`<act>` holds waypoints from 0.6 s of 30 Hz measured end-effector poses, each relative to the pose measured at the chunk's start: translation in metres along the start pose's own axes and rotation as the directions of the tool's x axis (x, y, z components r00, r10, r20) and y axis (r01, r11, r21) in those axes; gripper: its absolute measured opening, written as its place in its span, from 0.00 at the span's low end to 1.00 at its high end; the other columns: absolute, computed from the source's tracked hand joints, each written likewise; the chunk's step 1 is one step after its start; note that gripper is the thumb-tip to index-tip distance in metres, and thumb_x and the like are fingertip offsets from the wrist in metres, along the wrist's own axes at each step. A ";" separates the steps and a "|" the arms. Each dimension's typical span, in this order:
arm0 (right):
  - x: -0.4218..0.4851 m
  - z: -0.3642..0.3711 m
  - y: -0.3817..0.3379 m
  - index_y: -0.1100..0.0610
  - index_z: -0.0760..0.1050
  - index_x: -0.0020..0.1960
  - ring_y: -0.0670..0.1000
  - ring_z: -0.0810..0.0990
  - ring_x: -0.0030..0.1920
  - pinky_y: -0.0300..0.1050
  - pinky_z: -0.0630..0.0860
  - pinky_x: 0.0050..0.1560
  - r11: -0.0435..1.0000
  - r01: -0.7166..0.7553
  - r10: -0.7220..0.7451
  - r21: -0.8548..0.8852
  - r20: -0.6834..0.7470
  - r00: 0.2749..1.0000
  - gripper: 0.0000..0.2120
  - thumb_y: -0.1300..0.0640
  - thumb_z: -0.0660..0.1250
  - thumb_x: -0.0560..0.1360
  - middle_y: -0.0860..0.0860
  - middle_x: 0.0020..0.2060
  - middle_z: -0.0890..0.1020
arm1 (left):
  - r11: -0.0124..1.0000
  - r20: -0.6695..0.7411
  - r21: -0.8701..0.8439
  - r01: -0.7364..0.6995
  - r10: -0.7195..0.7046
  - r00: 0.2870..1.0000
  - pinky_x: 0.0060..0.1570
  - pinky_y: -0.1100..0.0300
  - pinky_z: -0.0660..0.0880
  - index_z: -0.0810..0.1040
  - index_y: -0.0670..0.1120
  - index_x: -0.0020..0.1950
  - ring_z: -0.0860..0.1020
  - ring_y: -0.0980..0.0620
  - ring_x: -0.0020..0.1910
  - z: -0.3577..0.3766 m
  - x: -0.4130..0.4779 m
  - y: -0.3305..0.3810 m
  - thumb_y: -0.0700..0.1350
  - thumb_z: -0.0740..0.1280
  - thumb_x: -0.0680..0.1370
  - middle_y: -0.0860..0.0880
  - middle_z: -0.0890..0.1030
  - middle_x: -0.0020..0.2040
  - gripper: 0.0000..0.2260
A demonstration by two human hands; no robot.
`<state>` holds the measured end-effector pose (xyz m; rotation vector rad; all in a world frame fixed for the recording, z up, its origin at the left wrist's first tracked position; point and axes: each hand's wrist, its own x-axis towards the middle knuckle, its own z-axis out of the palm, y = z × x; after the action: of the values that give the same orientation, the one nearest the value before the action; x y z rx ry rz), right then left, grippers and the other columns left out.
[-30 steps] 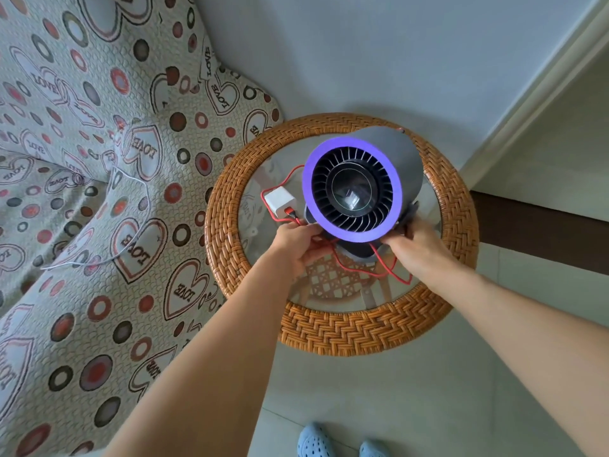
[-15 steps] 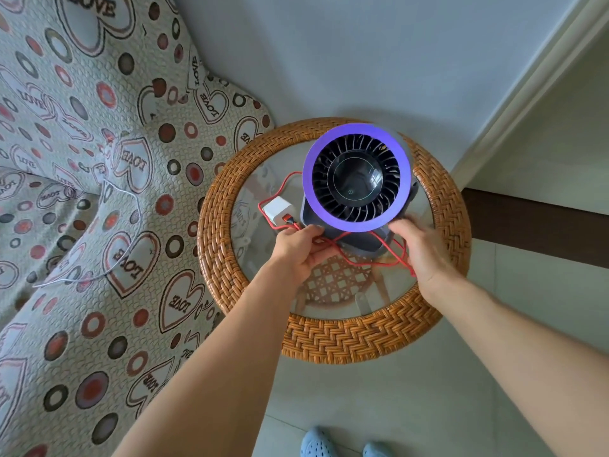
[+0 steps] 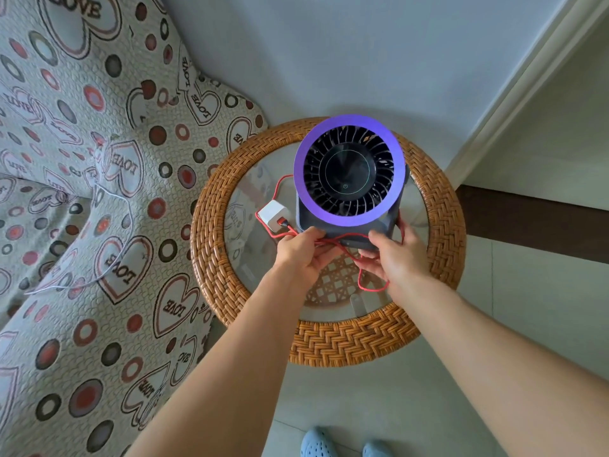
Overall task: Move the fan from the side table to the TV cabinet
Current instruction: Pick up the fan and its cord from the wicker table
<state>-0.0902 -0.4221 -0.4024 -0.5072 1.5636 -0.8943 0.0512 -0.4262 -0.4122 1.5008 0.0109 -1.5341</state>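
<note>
Fan (image 3: 349, 171): round dark vaned grille, purple ring, boxy grey base, frame centre on round wicker-rimmed glass desk (image 3: 329, 341). Left hand (image 3: 301, 255) and right hand (image 3: 397, 258) fingers clenched on base front, red cable (image 3: 372, 286) tangled between. White charger (image 3: 273, 214) left of fan; patterned sofa cover (image 3: 82, 192) further left.

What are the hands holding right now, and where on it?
Both the left hand and right hand grip the fan by its dark base, with the red cable bunched under the fingers.

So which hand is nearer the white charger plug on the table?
Left. The left hand sits just beside the white charger plug, down and right of it; the right hand grips the fan base's far side.
</note>
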 end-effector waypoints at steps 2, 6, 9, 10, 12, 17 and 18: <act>0.002 0.004 -0.002 0.50 0.70 0.69 0.53 0.86 0.32 0.44 0.81 0.30 0.998 0.018 -0.017 0.056 -0.017 1.000 0.25 0.69 0.65 0.76 0.57 0.50 0.84 | 1.000 0.002 -0.010 -0.010 0.010 1.000 0.25 0.58 0.79 0.74 0.35 0.59 0.83 0.45 0.31 0.001 -0.004 0.000 0.31 0.64 0.76 0.38 0.82 0.40 0.11; 0.000 0.008 -0.011 0.49 0.72 0.67 0.53 0.84 0.26 0.41 0.79 0.26 0.996 0.037 -0.034 0.077 -0.029 0.999 0.25 0.70 0.62 0.76 0.57 0.44 0.85 | 0.999 0.020 -0.018 -0.035 0.035 0.999 0.32 0.52 0.83 0.72 0.35 0.63 0.83 0.43 0.37 0.002 -0.011 0.008 0.31 0.64 0.76 0.37 0.82 0.45 0.15; -0.003 0.008 -0.017 0.50 0.75 0.66 0.59 0.86 0.38 0.51 0.84 0.39 0.996 0.080 -0.079 0.029 -0.036 0.996 0.24 0.70 0.63 0.75 0.57 0.46 0.86 | 0.999 0.041 -0.010 -0.050 0.051 0.998 0.33 0.53 0.83 0.71 0.35 0.65 0.82 0.42 0.41 0.002 -0.022 0.016 0.31 0.64 0.77 0.36 0.81 0.49 0.17; -0.007 0.009 -0.020 0.51 0.76 0.66 0.61 0.86 0.44 0.55 0.84 0.45 0.996 0.093 -0.092 0.017 -0.037 0.995 0.24 0.70 0.63 0.75 0.57 0.48 0.85 | 0.998 0.054 -0.016 -0.058 0.059 0.997 0.32 0.54 0.83 0.71 0.35 0.66 0.82 0.42 0.41 0.002 -0.027 0.019 0.31 0.64 0.77 0.36 0.81 0.50 0.17; -0.011 0.012 -0.027 0.53 0.76 0.67 0.63 0.84 0.51 0.59 0.81 0.52 0.994 0.113 -0.112 0.012 -0.027 0.993 0.24 0.71 0.62 0.74 0.58 0.51 0.85 | 0.997 0.067 -0.021 -0.080 0.081 0.994 0.31 0.55 0.82 0.71 0.35 0.66 0.81 0.43 0.41 0.003 -0.034 0.025 0.31 0.64 0.77 0.37 0.80 0.51 0.17; -0.034 0.011 -0.060 0.52 0.75 0.67 0.64 0.83 0.52 0.61 0.81 0.53 0.986 0.158 -0.159 0.047 0.021 0.987 0.24 0.70 0.63 0.75 0.59 0.53 0.84 | 0.987 0.112 -0.078 -0.138 0.146 0.983 0.32 0.55 0.82 0.71 0.36 0.66 0.81 0.41 0.45 0.009 -0.070 0.050 0.31 0.63 0.77 0.36 0.80 0.55 0.17; -0.034 0.012 -0.063 0.52 0.75 0.67 0.62 0.84 0.50 0.60 0.81 0.53 0.985 0.165 -0.167 0.045 0.033 0.985 0.24 0.70 0.63 0.75 0.59 0.52 0.84 | 0.986 0.116 -0.086 -0.143 0.153 0.981 0.32 0.55 0.82 0.71 0.36 0.66 0.82 0.41 0.45 0.009 -0.071 0.052 0.31 0.63 0.78 0.35 0.80 0.55 0.17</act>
<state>-0.0825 -0.4380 -0.3324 -0.6273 1.4824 -1.0368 0.0603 -0.4174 -0.3245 1.3152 -0.1100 -1.4861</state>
